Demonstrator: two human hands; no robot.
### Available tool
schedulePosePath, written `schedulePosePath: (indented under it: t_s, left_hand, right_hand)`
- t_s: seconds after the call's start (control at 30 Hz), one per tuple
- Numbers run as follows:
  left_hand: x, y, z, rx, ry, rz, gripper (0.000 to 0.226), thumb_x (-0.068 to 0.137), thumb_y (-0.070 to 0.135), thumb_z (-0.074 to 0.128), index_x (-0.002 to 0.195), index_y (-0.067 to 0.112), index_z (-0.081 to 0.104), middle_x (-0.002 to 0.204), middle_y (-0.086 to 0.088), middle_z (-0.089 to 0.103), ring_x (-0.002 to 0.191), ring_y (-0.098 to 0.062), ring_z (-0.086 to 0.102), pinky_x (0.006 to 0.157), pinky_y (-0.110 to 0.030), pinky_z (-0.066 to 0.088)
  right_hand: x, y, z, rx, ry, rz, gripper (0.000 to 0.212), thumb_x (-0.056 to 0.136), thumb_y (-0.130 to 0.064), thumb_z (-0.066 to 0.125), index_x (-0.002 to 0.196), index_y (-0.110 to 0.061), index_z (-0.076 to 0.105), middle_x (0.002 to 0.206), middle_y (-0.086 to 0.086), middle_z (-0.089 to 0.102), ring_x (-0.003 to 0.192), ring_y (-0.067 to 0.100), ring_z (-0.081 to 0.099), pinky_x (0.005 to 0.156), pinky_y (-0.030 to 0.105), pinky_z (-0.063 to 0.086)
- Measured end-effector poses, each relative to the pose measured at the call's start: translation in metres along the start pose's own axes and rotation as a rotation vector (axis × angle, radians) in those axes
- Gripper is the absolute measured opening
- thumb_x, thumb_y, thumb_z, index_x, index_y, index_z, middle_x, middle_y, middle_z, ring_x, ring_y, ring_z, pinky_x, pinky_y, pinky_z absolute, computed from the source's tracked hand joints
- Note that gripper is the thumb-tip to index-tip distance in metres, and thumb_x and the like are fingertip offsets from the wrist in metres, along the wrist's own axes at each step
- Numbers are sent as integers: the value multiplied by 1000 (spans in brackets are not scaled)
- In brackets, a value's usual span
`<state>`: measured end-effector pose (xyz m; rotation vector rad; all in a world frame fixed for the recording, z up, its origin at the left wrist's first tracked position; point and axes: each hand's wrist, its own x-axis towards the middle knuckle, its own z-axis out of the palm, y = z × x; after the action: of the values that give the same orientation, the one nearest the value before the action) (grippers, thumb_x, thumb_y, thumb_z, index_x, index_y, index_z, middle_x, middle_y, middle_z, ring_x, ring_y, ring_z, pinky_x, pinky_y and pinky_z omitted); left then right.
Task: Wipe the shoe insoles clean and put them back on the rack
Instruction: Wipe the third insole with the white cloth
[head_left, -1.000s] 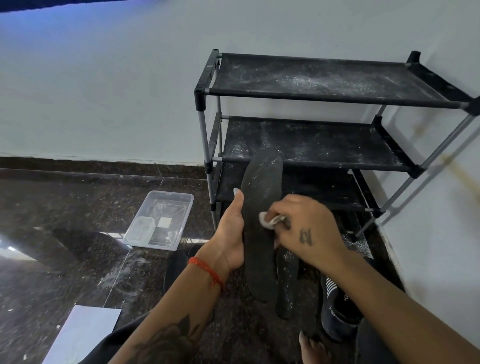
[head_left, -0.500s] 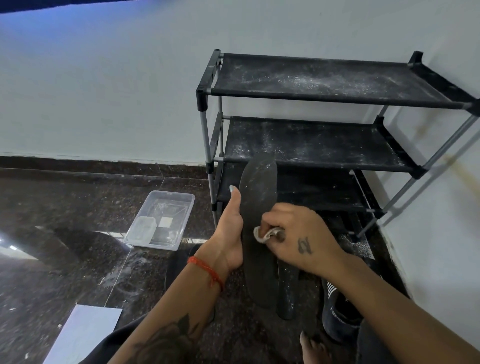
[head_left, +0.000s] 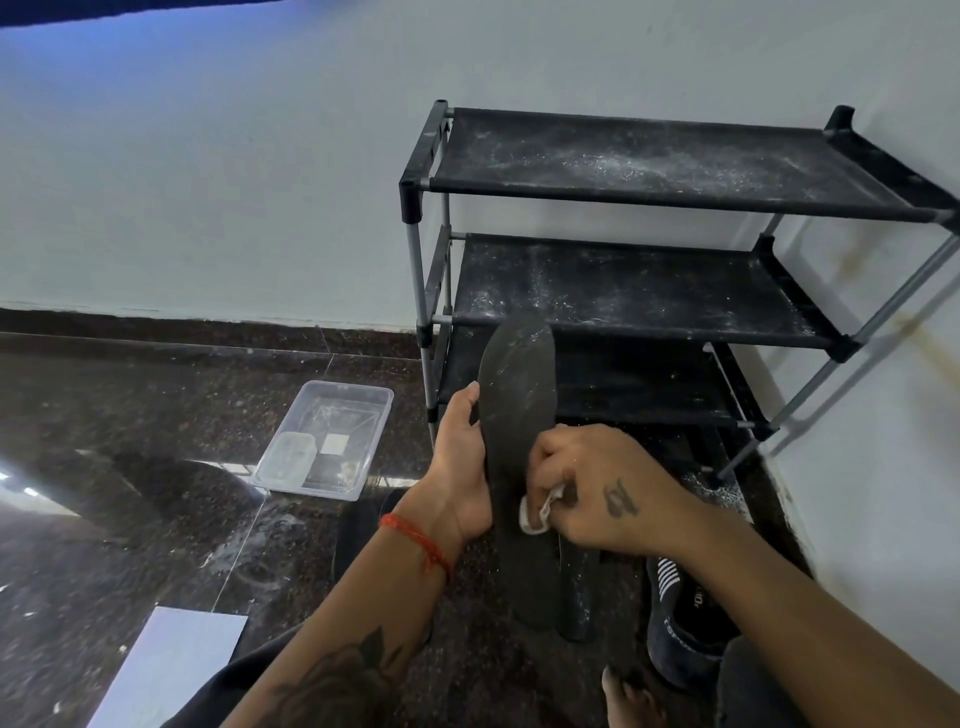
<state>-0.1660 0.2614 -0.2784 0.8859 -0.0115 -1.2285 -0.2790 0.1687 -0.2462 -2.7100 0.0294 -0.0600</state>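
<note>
Dusty black rack (head_left: 623, 291) stands behind, shelves bare. Insole (head_left: 519, 415) held upright before it, left hand (head_left: 462, 467) gripping its edge. Right hand (head_left: 587, 488) pinches white wipe (head_left: 535, 514) against mid-insole. Best: firm long strokes, cover toe end too.

- rack (head_left: 649, 291) sits against the wall, right side
- tub (head_left: 324, 441) on the floor just left of it
- shoe (head_left: 680, 629) in front of the rack
- paper sheet (head_left: 166, 670) nearest, far left

We list: black insole (head_left: 519, 415), upright, dusty at its toe; second insole (head_left: 576, 592) flat on floor behind; white wipe (head_left: 537, 514) against it; black dusty three-shelf rack (head_left: 623, 291).
</note>
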Motion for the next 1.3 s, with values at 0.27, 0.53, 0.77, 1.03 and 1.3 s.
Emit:
schedulePosePath:
  t_s: [0.27, 0.53, 0.77, 1.03, 1.3]
  left_hand:
    - [-3, 2, 1, -9, 7, 2, 54, 90, 46, 31, 93, 5, 65, 89, -17, 63, 74, -28, 63, 72, -36, 51]
    - [-1, 1, 2, 1, 7, -41, 78, 90, 69, 25, 108, 7, 68, 104, -14, 69, 86, -26, 69, 75, -35, 57]
    - [-2, 1, 6, -27, -41, -89, 70, 94, 62, 25, 107, 7, 67, 103, -18, 70, 85, -33, 69, 80, -46, 54]
    - [-2, 0, 2, 22, 12, -31, 54, 94, 49, 33, 97, 8, 67, 84, -12, 68, 72, -24, 67, 74, -34, 49]
    - [-4, -2, 8, 10, -68, -96, 57, 91, 47, 32, 103, 8, 70, 106, -17, 68, 93, -35, 66, 94, -51, 44]
  right_hand:
    - [2, 11, 0, 228, 577, 139, 18, 67, -3, 66, 75, -18, 72, 82, -7, 62, 70, 5, 58, 59, 15, 47]
    - [4, 7, 9, 138, 307, 64, 11, 74, -9, 73, 78, -19, 74, 85, -9, 62, 74, 5, 59, 67, 21, 51]
    - [4, 22, -4, 198, 618, 268, 21, 74, -1, 71, 85, -19, 73, 87, -6, 65, 80, 7, 61, 67, 11, 44]
    - [14, 5, 19, 201, 456, 60, 28, 69, 5, 71, 83, -18, 75, 84, -10, 62, 76, 2, 58, 68, 8, 44]
    - [10, 34, -2, 85, 692, 320, 15, 79, -8, 68, 91, -15, 73, 88, -1, 66, 78, 6, 57, 71, 0, 36]
